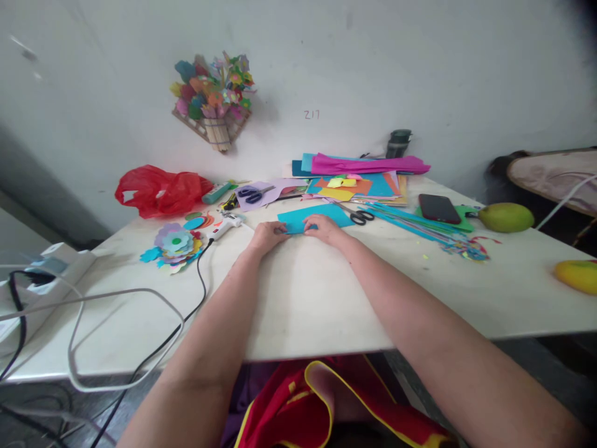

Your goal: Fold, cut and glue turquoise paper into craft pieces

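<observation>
Everything here is placed by the blue sheet (298, 218), which lies on the white table (321, 298) in front of the person. Farthest left of it is a white power strip (69, 280), with cables looping toward the near edge. Left of the sheet and farther back sits a crumpled red plastic bag (161, 191); nearer on that side are layered paper flower shapes (176, 242), then a white glue gun (224, 227). Back and to its left, blue-handled scissors (253, 194) rest on lilac paper (275, 191). The left hand (270, 238) is mostly closed, bent fingers and thumb pinching the sheet's near edge toward its left end. The right hand (323, 229) is curled too, with thumb and fingertips nipping the same edge farther right. Behind the sheet, coloured papers (385, 185) are piled up under a magenta roll (368, 165). Just beside its right end lie black-handled scissors (362, 216); farther right come thin blue paper strips (410, 222), a dark phone (439, 208), a green fruit (506, 218) and, farthest right, a yellow fruit (576, 275).
</observation>
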`<act>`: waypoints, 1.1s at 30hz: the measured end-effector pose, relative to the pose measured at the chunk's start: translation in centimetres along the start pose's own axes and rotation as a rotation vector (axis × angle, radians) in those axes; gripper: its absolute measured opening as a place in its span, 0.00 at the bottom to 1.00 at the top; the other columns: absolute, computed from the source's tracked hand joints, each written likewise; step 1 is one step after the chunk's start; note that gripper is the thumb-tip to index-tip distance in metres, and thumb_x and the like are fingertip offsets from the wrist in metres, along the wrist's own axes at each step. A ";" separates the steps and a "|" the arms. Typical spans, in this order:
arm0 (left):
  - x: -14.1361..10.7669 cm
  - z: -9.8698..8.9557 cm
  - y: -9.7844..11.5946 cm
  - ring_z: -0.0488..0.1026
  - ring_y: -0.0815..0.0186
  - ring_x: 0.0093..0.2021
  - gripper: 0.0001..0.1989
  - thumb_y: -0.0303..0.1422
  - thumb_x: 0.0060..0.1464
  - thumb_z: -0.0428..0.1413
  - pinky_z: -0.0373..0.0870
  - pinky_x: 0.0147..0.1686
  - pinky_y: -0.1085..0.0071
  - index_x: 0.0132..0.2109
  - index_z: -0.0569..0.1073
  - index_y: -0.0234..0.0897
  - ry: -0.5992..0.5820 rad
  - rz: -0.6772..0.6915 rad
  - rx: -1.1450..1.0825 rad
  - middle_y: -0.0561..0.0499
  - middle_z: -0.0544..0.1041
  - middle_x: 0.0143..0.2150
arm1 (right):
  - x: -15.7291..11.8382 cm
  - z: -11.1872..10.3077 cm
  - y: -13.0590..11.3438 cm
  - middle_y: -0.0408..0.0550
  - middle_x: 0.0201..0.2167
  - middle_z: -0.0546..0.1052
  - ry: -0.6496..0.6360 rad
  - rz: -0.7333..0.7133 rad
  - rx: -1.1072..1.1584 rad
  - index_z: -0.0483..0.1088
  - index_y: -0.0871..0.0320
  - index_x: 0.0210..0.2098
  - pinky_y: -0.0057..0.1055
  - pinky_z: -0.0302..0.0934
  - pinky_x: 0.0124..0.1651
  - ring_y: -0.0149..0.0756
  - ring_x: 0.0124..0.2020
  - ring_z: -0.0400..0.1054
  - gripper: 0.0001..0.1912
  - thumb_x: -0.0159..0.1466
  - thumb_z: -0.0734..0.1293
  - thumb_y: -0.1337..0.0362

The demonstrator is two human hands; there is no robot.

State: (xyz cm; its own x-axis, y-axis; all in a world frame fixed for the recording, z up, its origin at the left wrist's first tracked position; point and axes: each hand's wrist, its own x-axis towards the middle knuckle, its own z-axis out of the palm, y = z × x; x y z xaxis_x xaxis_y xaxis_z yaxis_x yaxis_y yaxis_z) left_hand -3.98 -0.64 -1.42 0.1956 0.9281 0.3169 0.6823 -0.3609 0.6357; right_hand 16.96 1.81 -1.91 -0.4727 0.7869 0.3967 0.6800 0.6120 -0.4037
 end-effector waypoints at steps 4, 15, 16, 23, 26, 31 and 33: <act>-0.3 -0.4 0.4 0.73 0.62 0.44 0.13 0.35 0.38 0.61 0.67 0.46 0.67 0.35 0.76 0.38 -0.022 -0.009 -0.015 0.50 0.78 0.42 | 0.2 0.3 0.0 0.46 0.45 0.74 0.009 0.017 0.003 0.74 0.56 0.29 0.32 0.58 0.50 0.36 0.48 0.67 0.03 0.55 0.67 0.67; -0.2 -0.3 0.4 0.73 0.60 0.47 0.05 0.33 0.38 0.59 0.67 0.45 0.70 0.26 0.74 0.37 -0.065 0.004 -0.113 0.48 0.78 0.43 | 0.2 0.5 0.0 0.44 0.45 0.75 0.020 0.017 0.058 0.75 0.55 0.27 0.31 0.59 0.50 0.36 0.48 0.67 0.01 0.53 0.69 0.66; -0.2 -0.4 0.4 0.73 0.60 0.46 0.05 0.33 0.38 0.59 0.67 0.45 0.70 0.26 0.75 0.37 -0.067 -0.006 -0.106 0.48 0.78 0.44 | 0.3 0.5 0.1 0.44 0.45 0.75 0.019 0.023 0.062 0.75 0.55 0.27 0.31 0.59 0.50 0.36 0.47 0.67 0.01 0.53 0.69 0.66; -0.3 -0.6 0.7 0.73 0.59 0.46 0.07 0.35 0.39 0.59 0.66 0.44 0.70 0.27 0.76 0.36 -0.084 -0.018 -0.036 0.48 0.76 0.47 | 0.5 0.7 0.2 0.45 0.44 0.75 0.021 0.041 0.087 0.75 0.56 0.26 0.29 0.60 0.49 0.35 0.45 0.68 0.03 0.54 0.69 0.64; -0.3 -0.5 0.8 0.72 0.59 0.48 0.07 0.35 0.39 0.59 0.66 0.44 0.70 0.27 0.75 0.37 -0.085 0.005 -0.027 0.49 0.78 0.44 | 0.5 0.6 0.1 0.45 0.44 0.75 0.013 0.063 0.078 0.74 0.56 0.26 0.30 0.59 0.49 0.35 0.45 0.68 0.03 0.54 0.69 0.64; -0.4 -0.5 1.2 0.73 0.60 0.44 0.06 0.35 0.42 0.57 0.67 0.43 0.70 0.26 0.74 0.36 -0.086 0.000 0.027 0.48 0.76 0.48 | 0.5 0.5 -0.1 0.45 0.44 0.75 0.002 0.094 0.083 0.74 0.57 0.24 0.30 0.59 0.49 0.36 0.45 0.68 0.04 0.54 0.69 0.64; -0.3 -0.5 1.3 0.73 0.60 0.46 0.07 0.36 0.43 0.57 0.66 0.45 0.70 0.26 0.73 0.36 -0.095 -0.013 0.045 0.49 0.77 0.45 | 0.5 0.5 -0.2 0.46 0.44 0.75 -0.002 0.108 0.080 0.73 0.57 0.24 0.30 0.59 0.49 0.36 0.45 0.68 0.05 0.54 0.69 0.64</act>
State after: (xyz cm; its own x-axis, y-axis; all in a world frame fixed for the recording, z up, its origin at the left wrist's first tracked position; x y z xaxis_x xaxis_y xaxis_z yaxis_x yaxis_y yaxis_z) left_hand -3.51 -1.40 -0.37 0.2514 0.9378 0.2395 0.7155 -0.3467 0.6065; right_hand 16.31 2.13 -2.03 -0.4002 0.8486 0.3460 0.6805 0.5280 -0.5081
